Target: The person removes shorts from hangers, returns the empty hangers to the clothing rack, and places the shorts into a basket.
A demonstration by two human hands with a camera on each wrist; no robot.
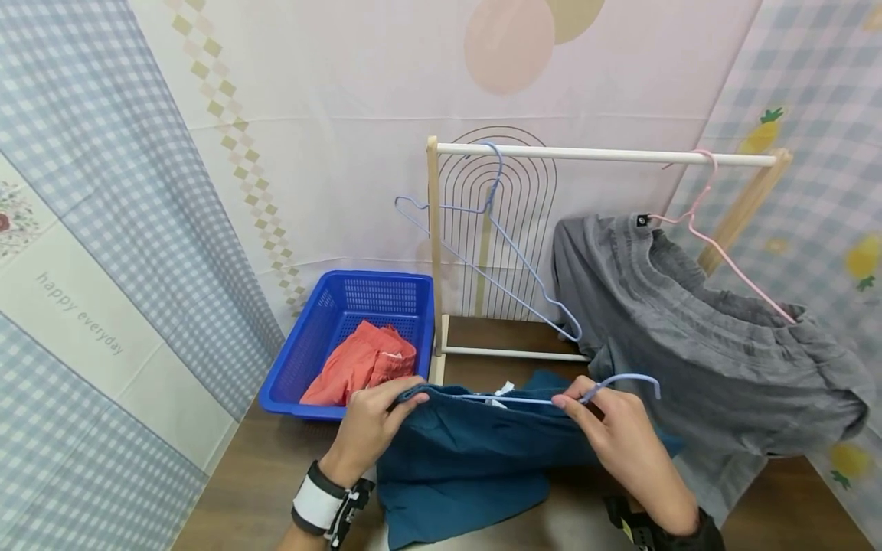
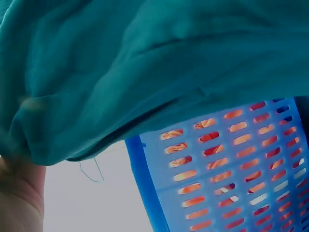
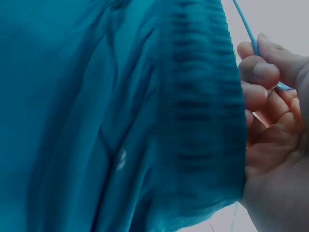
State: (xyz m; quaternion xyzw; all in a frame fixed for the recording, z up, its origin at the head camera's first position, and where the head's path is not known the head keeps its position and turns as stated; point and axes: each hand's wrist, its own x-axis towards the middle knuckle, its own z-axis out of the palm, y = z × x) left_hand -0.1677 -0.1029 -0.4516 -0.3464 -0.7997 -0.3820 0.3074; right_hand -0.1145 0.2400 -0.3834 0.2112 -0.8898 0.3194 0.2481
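Dark teal shorts point(image 1: 468, 467) hang between the two hands, their gathered elastic waistband point(image 3: 203, 111) showing in the right wrist view. My left hand point(image 1: 375, 417) pinches one end of the waistband between thumb and fingers. A light blue hanger point(image 1: 517, 399) lies along the waistband opening, its far end hidden in the cloth by the left hand. My right hand point(image 1: 616, 428) pinches this hanger near the base of its hook point(image 1: 637, 377), which points to the right. In the left wrist view the shorts point(image 2: 145, 63) cover most of the left hand point(image 2: 21, 193).
Behind stands a rack with a white rail point(image 1: 606, 155). On it hang a bare blue hanger point(image 1: 510, 237) and a pink hanger point(image 1: 730, 260) bearing grey trousers point(image 1: 661, 329). To the left, a blue basket point(image 1: 276, 390) on the wooden table point(image 1: 241, 474) contains a coral garment point(image 1: 361, 363).
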